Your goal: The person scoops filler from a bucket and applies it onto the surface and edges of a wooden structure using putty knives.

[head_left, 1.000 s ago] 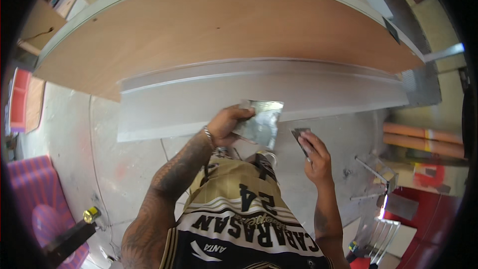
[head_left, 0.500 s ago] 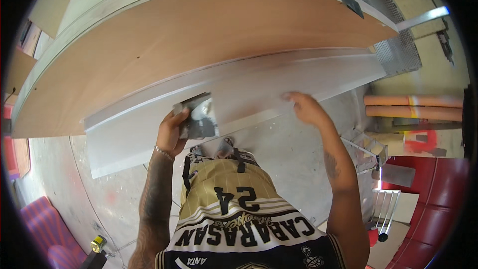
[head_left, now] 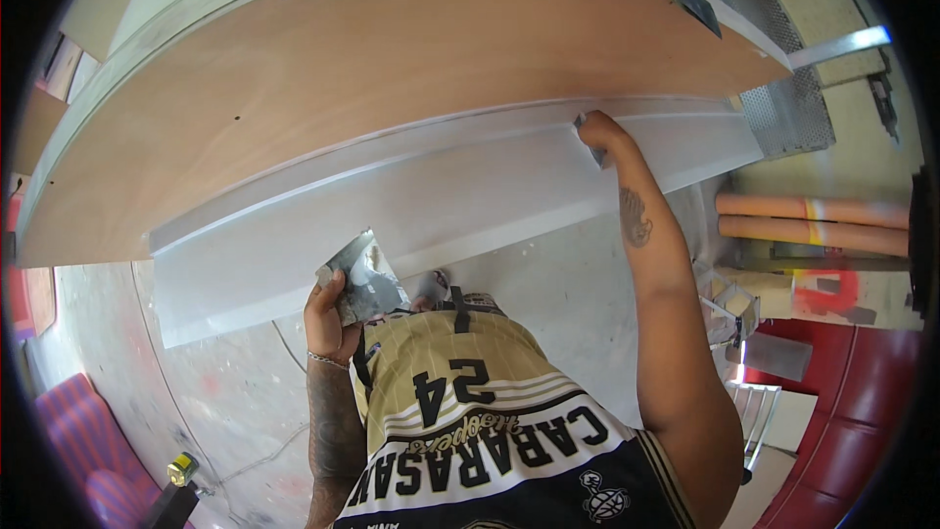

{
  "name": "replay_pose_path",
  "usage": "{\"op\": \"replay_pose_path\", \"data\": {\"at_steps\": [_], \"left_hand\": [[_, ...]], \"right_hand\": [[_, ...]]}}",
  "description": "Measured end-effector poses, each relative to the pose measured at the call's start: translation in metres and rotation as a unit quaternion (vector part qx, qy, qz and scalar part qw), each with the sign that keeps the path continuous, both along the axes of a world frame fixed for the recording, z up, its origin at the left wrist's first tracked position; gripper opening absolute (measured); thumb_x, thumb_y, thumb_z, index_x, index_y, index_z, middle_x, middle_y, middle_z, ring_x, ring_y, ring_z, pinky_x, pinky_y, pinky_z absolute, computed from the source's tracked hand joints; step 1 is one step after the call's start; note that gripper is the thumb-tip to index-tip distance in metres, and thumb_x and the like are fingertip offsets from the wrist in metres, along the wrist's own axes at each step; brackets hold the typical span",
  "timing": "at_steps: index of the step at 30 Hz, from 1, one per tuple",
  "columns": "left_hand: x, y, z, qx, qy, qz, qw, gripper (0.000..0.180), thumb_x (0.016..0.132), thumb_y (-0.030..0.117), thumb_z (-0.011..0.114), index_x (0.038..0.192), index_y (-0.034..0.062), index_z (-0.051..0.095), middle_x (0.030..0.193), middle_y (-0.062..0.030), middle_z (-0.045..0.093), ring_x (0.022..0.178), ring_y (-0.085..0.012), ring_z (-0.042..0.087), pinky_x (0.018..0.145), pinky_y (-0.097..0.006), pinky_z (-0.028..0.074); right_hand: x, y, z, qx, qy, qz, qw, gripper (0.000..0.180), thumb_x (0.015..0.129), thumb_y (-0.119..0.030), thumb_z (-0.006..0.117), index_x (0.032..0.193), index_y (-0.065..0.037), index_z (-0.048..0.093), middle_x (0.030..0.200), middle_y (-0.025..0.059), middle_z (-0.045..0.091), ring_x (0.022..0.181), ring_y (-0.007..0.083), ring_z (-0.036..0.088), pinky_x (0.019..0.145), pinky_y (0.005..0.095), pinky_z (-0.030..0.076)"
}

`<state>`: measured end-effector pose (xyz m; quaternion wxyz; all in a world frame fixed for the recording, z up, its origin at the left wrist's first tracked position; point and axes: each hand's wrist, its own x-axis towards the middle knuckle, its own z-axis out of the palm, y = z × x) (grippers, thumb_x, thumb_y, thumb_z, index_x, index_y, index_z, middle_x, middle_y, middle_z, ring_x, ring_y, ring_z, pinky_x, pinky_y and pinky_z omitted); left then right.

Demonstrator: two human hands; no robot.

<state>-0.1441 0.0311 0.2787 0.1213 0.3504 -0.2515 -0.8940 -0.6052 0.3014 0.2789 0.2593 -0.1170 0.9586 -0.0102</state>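
Near my waist, my left hand (head_left: 326, 318) is closed on the edge of a thin silvery metal plate (head_left: 367, 279), its thumb on top. Grey and whitish smears mark the plate. Farther off and to the right, my right hand (head_left: 607, 131) grips a small flat metal scraper (head_left: 588, 142). Its blade rests against the long white panel (head_left: 294, 245), close to the raised strip along the far side. My fingers hide most of the scraper's grip. Above the panel rises a large curved brown board (head_left: 392, 59) with a pale rim.
Two orange-brown rolls (head_left: 813, 220) lie at the right, near a metal ladder (head_left: 729, 304) and a red padded seat (head_left: 832, 411). At the lower left are a purple striped chair (head_left: 93, 441) and a tape measure (head_left: 182, 468). A perforated metal sheet (head_left: 783, 118) sits beyond the panel's right end.
My right hand has moved away from me to the panel's far strip, and the scraper now shows there. My left hand has drawn the metal plate lower, toward my body, and tilted it.
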Motion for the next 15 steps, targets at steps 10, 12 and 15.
{"op": "replay_pose_path", "data": {"at_steps": [10,12,15], "left_hand": [[-0.002,-0.006,-0.001,0.001,-0.004,-0.02,1.0,0.032,0.093,0.02,0.052,0.117,-0.002,0.051,0.099,-0.0118,0.063,0.083,-0.0261,0.065,0.067,-0.039,0.056],[0.003,-0.012,-0.009,0.002,-0.004,-0.032,0.999,0.032,0.092,0.019,0.053,0.116,-0.0015,0.051,0.099,-0.0116,0.063,0.084,-0.0263,0.065,0.07,-0.041,0.056],[0.005,-0.017,-0.005,0.039,0.017,-0.055,0.998,0.023,0.092,0.015,0.053,0.108,-0.0015,0.055,0.099,-0.0101,0.063,0.09,-0.0224,0.063,0.081,-0.037,0.052]], "right_hand": [[0.06,-0.063,-0.004,0.029,0.035,-0.018,0.999,0.037,0.075,-0.019,0.053,0.104,0.0,0.067,0.11,0.022,0.064,0.105,0.0361,0.061,0.089,0.0406,0.048],[0.073,-0.082,-0.002,0.034,0.033,-0.02,0.999,0.037,0.075,-0.02,0.053,0.104,-0.002,0.068,0.11,0.0204,0.065,0.105,0.0349,0.062,0.089,0.0402,0.049],[0.089,-0.099,-0.004,0.025,0.02,-0.028,0.999,0.038,0.076,-0.022,0.055,0.106,-0.003,0.067,0.11,0.02,0.065,0.105,0.0336,0.062,0.089,0.0396,0.049]]}}
